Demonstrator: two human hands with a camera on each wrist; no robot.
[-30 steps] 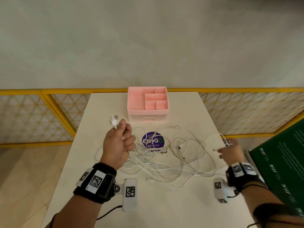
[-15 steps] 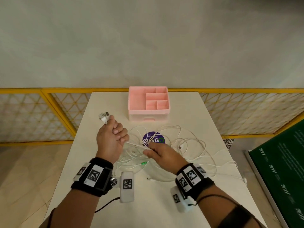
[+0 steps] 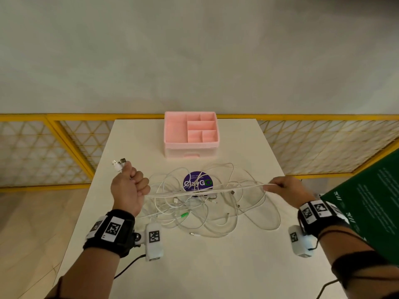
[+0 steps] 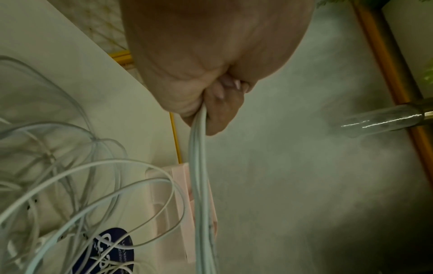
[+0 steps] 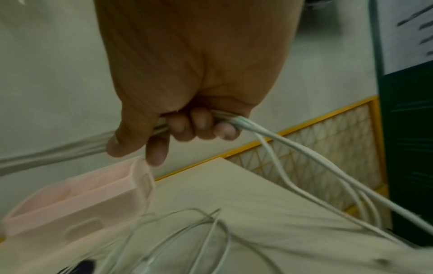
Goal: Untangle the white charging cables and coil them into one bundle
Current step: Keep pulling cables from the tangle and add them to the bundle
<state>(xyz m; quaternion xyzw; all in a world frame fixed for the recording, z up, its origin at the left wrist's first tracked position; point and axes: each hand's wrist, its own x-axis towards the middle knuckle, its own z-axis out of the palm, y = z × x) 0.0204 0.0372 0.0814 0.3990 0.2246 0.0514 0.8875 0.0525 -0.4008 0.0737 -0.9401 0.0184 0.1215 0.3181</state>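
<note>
Cables (image 3: 207,189) now drawn taut above sticker (image 3: 197,182), gripped by left hand (image 3: 127,188) and right hand (image 3: 288,188) (swept outward); tangle loosening.

White charging cables (image 3: 200,203) are lying tangled before the pink organizer (image 3: 190,134); several strands — pulled taut — are stretching above the heap.

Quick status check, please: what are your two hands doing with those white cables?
Left hand grips plug ends. Right hand grips the strands, stretched taut between them. Rest of white cables tangled on table. Nothing blocking.
</note>
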